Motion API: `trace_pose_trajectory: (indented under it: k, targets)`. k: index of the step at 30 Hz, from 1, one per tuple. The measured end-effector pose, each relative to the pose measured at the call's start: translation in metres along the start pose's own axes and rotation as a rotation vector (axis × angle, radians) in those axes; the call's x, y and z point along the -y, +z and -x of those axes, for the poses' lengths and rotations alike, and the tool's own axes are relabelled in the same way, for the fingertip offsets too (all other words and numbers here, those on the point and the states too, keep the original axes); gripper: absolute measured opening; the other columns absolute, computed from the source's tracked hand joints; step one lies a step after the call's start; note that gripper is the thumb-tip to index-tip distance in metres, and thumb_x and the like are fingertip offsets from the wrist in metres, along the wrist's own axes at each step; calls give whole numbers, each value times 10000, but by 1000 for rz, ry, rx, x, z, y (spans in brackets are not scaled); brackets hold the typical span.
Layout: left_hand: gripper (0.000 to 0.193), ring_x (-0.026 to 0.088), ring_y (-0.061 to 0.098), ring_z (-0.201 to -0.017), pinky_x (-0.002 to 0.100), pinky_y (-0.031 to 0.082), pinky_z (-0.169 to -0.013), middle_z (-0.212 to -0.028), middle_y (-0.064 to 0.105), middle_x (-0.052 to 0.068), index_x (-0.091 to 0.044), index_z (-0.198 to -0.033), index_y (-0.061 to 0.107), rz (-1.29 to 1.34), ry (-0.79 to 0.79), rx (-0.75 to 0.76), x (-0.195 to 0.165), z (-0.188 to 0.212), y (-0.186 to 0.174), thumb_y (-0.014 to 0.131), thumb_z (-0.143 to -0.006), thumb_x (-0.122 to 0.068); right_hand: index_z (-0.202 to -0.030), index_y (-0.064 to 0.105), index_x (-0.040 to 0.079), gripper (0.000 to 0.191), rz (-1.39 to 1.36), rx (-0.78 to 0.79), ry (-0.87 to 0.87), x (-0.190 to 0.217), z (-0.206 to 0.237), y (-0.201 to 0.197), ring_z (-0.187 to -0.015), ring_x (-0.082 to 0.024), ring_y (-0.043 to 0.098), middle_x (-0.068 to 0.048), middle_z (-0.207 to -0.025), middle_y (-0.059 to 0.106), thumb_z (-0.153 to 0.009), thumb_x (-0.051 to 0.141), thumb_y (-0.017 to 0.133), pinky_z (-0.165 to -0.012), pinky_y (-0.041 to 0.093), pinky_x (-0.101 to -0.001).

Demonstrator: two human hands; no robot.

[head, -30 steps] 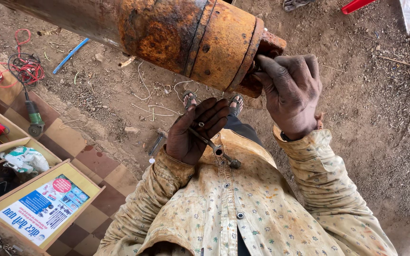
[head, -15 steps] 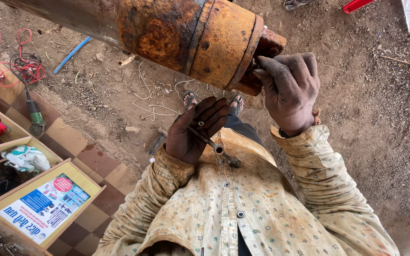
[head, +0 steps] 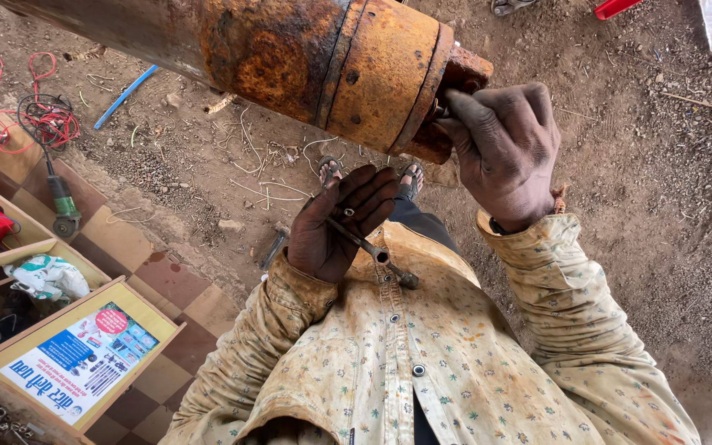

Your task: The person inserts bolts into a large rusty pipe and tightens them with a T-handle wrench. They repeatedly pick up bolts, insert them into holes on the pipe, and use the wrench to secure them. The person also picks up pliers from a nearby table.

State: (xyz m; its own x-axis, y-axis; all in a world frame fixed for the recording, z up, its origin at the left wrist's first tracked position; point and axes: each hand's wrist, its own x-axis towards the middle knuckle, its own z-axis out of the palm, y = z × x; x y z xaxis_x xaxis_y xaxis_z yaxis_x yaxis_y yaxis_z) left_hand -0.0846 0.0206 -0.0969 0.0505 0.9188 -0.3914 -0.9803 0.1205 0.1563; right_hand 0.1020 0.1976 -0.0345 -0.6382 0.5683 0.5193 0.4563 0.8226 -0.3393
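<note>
left hand (head: 341, 224): palm up near the chest, fingers loosely curled, a slim metal tool (head: 370, 248) and a small nut (head: 348, 212) resting in it. right hand (head: 503, 154): closed on the rusted end fitting (head: 457, 99) of the rusty cylinder (head: 306, 58). dirt ground (head: 620, 124) lies beyond.

1. Open-air repair workshop; bare dirt ground (head: 636, 214) littered with wire scraps.
2. Evidence: rusty steel cylinder (head: 306, 58); angle grinder (head: 61, 202); red cable coil (head: 43, 124); wooden parts trays (head: 35, 243).
</note>
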Motion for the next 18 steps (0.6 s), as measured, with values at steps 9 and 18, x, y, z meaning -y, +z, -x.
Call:
trace_pose_trajectory:
  k: [9,18]
  targets:
    - [573,385,465,-1472,486,416,-1240,-1557,473,271,82,-1502,437,0,-17,-54,1,0,0,505,-1100,-321,-1289,704,58,221,-7,8,36,-4,5,9,-1021,-261,577,-69,-1143,649,-1115,138,815,-884,512,-385]
    - [580,393,478,-1459,493,414,-1230,-1554,476,277,86,-1503,430,-3,-11,-47,3,1,-3,497,-1098,-324,-1294,678,69,263,-17,35,34,-9,7,10,-1076,-275,563,-78,-1148,625,-1094,160,824,-892,502,-389]
